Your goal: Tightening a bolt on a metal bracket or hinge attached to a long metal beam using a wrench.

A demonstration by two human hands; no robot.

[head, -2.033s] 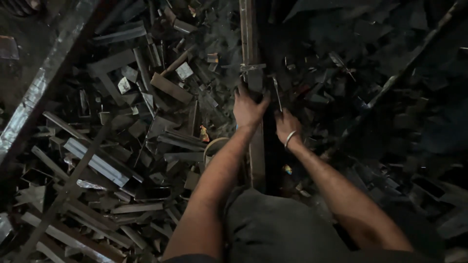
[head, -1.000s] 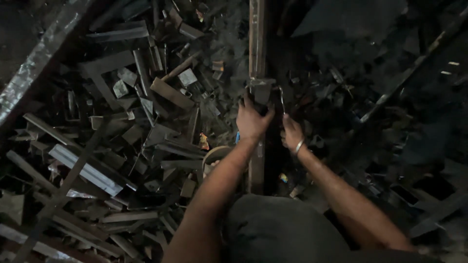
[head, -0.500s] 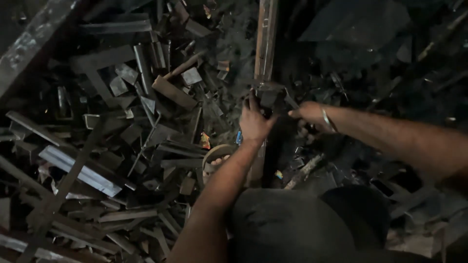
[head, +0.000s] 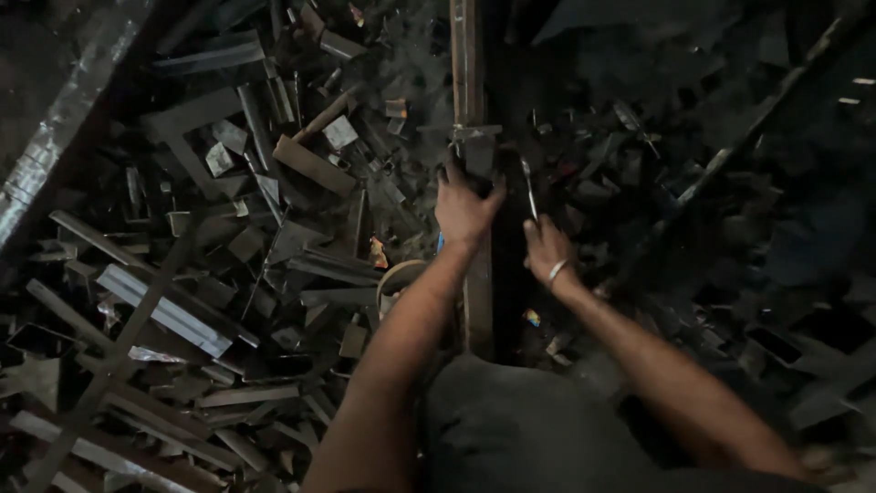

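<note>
A long rusty metal bar [head: 467, 73] runs straight away from me over the scrap. My left hand [head: 464, 205] presses down on the bar with its fingers curled over it, just below a small flat metal piece [head: 476, 133] that lies across it. To the right of the bar, my right hand [head: 546, 245], with a bangle on its wrist, holds a thin shiny tool [head: 527, 187] whose tip points up beside the bar. My bent knee in dark trousers [head: 511, 429] fills the bottom middle.
A deep heap of metal offcuts [head: 274, 228] covers the ground on the left. A long steel beam [head: 64, 137] runs along the left edge and a thin rod [head: 757, 146] slants across the dark right side. A round ring-shaped object [head: 401, 274] lies by my left forearm.
Half a second ago my right arm was swung out to the right; it has come back beside the bar with the thin tool. My left hand has stayed on the bar.
</note>
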